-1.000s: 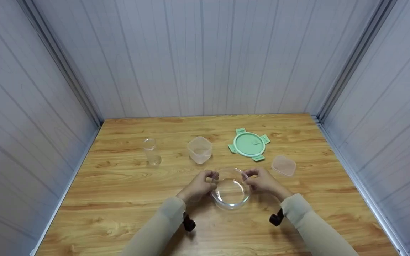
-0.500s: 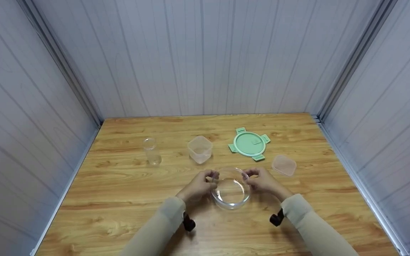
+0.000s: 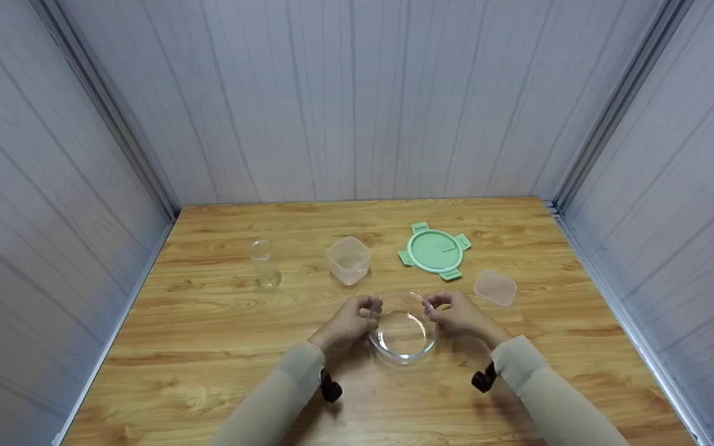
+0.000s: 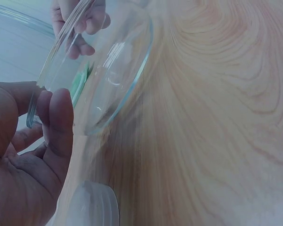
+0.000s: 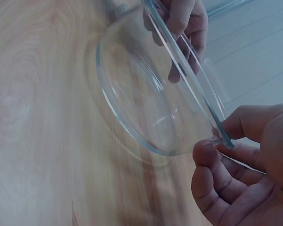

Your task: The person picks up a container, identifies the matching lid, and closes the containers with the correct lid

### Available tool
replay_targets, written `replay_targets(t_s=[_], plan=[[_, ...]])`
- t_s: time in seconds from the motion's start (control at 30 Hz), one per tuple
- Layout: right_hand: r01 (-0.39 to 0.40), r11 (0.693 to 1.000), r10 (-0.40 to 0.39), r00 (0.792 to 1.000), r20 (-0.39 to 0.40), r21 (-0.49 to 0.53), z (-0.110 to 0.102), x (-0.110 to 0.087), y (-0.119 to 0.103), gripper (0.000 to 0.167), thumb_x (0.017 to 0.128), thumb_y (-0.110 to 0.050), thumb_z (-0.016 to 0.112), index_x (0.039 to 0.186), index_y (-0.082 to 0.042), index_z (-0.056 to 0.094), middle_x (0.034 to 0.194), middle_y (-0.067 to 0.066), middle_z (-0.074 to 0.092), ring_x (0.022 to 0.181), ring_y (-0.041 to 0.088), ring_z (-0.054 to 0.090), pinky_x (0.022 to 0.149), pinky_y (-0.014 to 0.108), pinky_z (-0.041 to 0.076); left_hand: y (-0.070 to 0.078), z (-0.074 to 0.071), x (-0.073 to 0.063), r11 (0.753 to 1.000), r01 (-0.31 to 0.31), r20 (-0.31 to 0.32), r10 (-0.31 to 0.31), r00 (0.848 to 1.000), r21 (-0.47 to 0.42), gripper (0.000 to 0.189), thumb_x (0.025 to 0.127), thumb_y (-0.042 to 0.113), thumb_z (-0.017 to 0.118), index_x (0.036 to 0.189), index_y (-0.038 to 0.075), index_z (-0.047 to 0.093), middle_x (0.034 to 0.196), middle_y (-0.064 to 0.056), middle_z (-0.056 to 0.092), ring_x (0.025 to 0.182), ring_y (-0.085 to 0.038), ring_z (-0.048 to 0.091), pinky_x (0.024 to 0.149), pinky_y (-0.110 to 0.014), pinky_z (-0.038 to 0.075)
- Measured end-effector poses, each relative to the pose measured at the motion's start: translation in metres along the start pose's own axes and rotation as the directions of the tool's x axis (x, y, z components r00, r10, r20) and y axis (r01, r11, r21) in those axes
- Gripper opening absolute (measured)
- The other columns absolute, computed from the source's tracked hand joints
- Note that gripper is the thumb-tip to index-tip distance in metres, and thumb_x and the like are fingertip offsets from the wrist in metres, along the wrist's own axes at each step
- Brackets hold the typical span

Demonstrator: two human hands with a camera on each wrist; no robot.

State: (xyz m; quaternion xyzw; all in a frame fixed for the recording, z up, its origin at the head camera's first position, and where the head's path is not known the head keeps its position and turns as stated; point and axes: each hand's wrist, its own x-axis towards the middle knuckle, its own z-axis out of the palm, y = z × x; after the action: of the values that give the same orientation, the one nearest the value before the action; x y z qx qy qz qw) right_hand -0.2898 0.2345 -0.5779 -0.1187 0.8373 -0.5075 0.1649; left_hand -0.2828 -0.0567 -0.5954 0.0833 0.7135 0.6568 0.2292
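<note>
A round clear glass bowl (image 3: 403,356) is between my two hands, near the middle of the table's front half. My left hand (image 3: 348,323) pinches its rim on the left side, thumb and fingers on either face of the glass in the left wrist view. Opposite, my right hand (image 3: 461,317) pinches the rim between thumb and fingertips, as the right wrist view shows. The bowl's mouth faces up in the head view. Whether its base touches the table, I cannot tell. A whitish translucent round piece (image 4: 92,207) lies close to my left hand, mostly hidden in the head view.
Beyond the bowl stand a clear glass cylinder (image 3: 266,265) and a translucent square container (image 3: 349,260). A green round lid (image 3: 435,251) with flaps folded outward lies behind, and a translucent square lid (image 3: 495,288) to the right. Panel walls (image 3: 357,99) enclose the wooden table (image 3: 208,347).
</note>
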Motion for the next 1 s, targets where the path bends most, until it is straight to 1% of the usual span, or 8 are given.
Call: replay_targets(t_s=[0.1,0.17,0.4,0.5,0.63,0.8,0.87,1.0], plan=[[0.001,1.000,-0.001,1.000,-0.003,-0.020,-0.004,-0.001,-0.001,0.041,0.099,-0.009,0.072,0.134,0.012,0.066,0.120,0.021,0.070,0.087,0.012,0.066,0.070,0.024,0.059,0.001,0.001,0.000,1.000,0.003,-0.004,-0.003,1.000,0.000,0.053,0.091,-0.015,0.058,0.144,-0.011,0.053,0.152,-0.026,0.058,0.086,-0.018,0.061,0.053,-0.021,0.050],[-0.006,1.000,0.006,1.000,-0.016,-0.017,-0.006,-0.001,-0.002,0.043,0.101,-0.011,0.074,0.137,0.011,0.065,0.120,0.021,0.069,0.088,0.013,0.067,0.072,0.025,0.060,0.001,0.001,0.000,1.000,0.004,-0.007,-0.004,1.000,0.001,0.052,0.092,-0.015,0.058,0.144,-0.011,0.053,0.150,-0.027,0.058,0.083,-0.017,0.060,0.053,-0.021,0.051],[-0.015,1.000,0.015,0.999,-0.042,-0.004,-0.015,0.000,-0.007,0.048,0.103,-0.014,0.075,0.140,0.013,0.061,0.113,0.015,0.070,0.083,0.016,0.067,0.072,0.030,0.061,-0.001,0.001,0.001,1.000,-0.013,-0.011,0.013,1.000,0.004,0.051,0.092,-0.016,0.057,0.143,-0.013,0.053,0.155,-0.027,0.055,0.128,-0.030,0.062,0.071,-0.019,0.055],[0.007,0.999,-0.009,0.999,-0.054,-0.032,-0.019,0.001,-0.010,0.050,0.103,-0.014,0.075,0.140,0.015,0.059,0.111,0.015,0.070,0.082,0.017,0.068,0.072,0.029,0.061,-0.001,0.001,0.000,1.000,-0.022,-0.011,0.022,1.000,0.014,0.052,0.091,-0.015,0.057,0.143,-0.013,0.053,0.155,-0.028,0.055,0.132,-0.034,0.061,0.071,-0.020,0.055],[0.019,0.998,-0.024,0.997,-0.073,-0.065,-0.025,0.001,-0.014,0.049,0.103,-0.014,0.075,0.140,0.015,0.059,0.110,0.014,0.070,0.081,0.017,0.068,0.072,0.028,0.060,-0.001,0.001,-0.001,1.000,-0.011,-0.011,0.011,1.000,0.010,0.051,0.092,-0.015,0.058,0.142,-0.011,0.053,0.153,-0.026,0.056,0.119,-0.027,0.064,0.065,-0.020,0.054],[0.004,0.996,-0.014,0.994,-0.110,-0.086,-0.032,0.002,-0.018,0.047,0.102,-0.015,0.076,0.138,0.012,0.061,0.108,0.011,0.070,0.081,0.015,0.067,0.071,0.025,0.057,-0.002,0.000,-0.001,1.000,-0.001,0.006,0.001,1.000,0.019,0.049,0.093,-0.011,0.058,0.142,-0.009,0.054,0.148,-0.025,0.058,0.077,-0.015,0.062,0.053,-0.022,0.053],[0.003,0.995,-0.016,0.991,-0.134,-0.103,-0.035,0.003,-0.017,0.046,0.102,-0.016,0.077,0.136,0.011,0.063,0.107,0.011,0.071,0.081,0.013,0.066,0.070,0.023,0.056,-0.003,0.000,0.000,1.000,-0.006,0.010,0.006,1.000,0.028,0.049,0.092,-0.010,0.058,0.141,-0.009,0.054,0.146,-0.025,0.058,0.069,-0.014,0.059,0.051,-0.023,0.053],[0.002,0.991,-0.030,0.980,-0.197,-0.137,-0.038,0.006,-0.013,0.042,0.099,-0.016,0.080,0.131,0.009,0.066,0.107,0.013,0.073,0.083,0.014,0.063,0.070,0.021,0.054,-0.004,0.001,0.001,1.000,-0.008,0.004,0.008,1.000,0.024,0.049,0.090,-0.010,0.058,0.140,-0.010,0.055,0.144,-0.025,0.058,0.073,-0.014,0.060,0.051,-0.023,0.053]])
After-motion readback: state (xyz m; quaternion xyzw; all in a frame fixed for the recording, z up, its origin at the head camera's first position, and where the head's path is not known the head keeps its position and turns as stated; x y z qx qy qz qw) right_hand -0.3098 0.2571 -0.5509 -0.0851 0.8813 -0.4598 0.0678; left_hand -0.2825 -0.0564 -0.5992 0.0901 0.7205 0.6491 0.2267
